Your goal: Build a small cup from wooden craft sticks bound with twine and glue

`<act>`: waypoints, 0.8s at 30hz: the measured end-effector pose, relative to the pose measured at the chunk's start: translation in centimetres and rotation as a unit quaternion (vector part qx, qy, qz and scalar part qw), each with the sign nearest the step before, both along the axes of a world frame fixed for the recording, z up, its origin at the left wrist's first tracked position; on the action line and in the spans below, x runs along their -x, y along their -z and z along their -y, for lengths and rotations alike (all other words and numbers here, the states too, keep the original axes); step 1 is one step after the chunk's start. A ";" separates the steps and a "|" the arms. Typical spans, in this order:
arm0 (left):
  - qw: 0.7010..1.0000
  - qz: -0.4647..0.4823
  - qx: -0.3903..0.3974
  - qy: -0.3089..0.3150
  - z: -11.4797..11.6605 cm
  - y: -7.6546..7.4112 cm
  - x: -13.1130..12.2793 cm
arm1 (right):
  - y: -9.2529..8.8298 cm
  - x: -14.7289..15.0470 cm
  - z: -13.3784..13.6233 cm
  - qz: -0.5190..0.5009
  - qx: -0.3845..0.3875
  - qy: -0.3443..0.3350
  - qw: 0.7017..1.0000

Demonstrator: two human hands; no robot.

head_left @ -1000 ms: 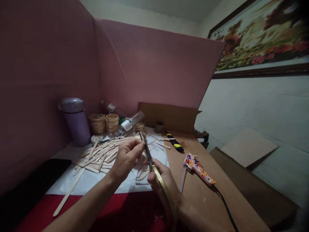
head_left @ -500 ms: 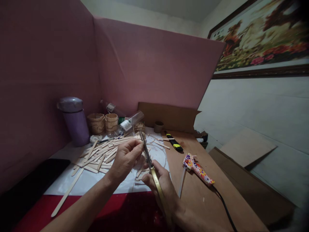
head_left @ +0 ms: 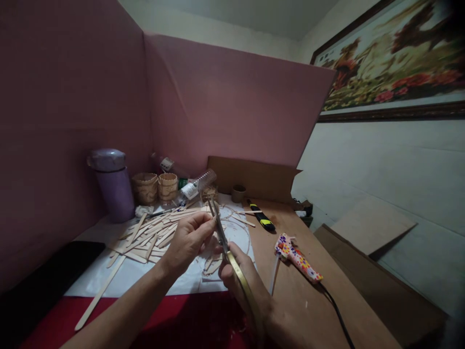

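Note:
My right hand (head_left: 244, 275) grips a pair of scissors (head_left: 222, 236) by its gold-coloured handles. The blades point up and away, with a narrow gap at their tips. Just left of the blades, the fingers of my left hand (head_left: 192, 233) are pinched together. Whatever they hold is too small and too covered to name. Beneath and to the left of this hand lies a heap of flat wooden craft sticks (head_left: 145, 237) on white paper (head_left: 127, 280). Some thin, bent wood pieces (head_left: 212, 265) rest on the paper between the hands.
A purple bottle (head_left: 113, 194), two wooden cups (head_left: 167, 188) and a clear plastic bottle (head_left: 198, 186) stand or lie at the back left. Behind the paper is a tape roll (head_left: 239, 193). A utility knife (head_left: 262, 217) and a flower-patterned, corded glue gun (head_left: 298, 258) lie right.
The scissor blades have parted a little, and my right thumb has shifted on the handle. My left hand keeps its pinch in nearly the same place. The view has tilted slightly.

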State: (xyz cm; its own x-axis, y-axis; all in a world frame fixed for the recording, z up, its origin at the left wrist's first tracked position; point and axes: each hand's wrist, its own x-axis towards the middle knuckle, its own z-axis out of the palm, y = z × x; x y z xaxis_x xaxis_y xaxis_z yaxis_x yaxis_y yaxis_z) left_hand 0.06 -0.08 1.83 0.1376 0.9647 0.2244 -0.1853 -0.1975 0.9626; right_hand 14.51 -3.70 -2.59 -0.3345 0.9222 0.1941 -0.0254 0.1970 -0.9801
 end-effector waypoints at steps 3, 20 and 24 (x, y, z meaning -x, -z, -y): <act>1.000 -0.005 0.004 0.013 0.0 0.1 0.0 | -0.2 -0.2 -0.1 0.006 -0.010 -0.007 1.000; 0.998 0.021 0.050 0.044 -0.2 0.6 0.1 | 1.5 0.8 0.0 -0.022 -0.008 0.066 0.998; 0.993 0.054 0.048 0.088 -0.3 0.7 0.2 | 1.7 0.7 -0.6 -0.045 0.017 0.106 0.993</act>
State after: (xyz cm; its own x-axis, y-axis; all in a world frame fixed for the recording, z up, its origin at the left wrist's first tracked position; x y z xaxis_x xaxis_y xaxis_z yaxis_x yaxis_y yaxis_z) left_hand -0.11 0.22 1.14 0.2864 0.9455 0.1550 -0.3129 -0.0606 0.9479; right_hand 13.77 -3.14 -4.26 -0.1155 0.9766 0.1816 -0.0750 0.1737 -0.9819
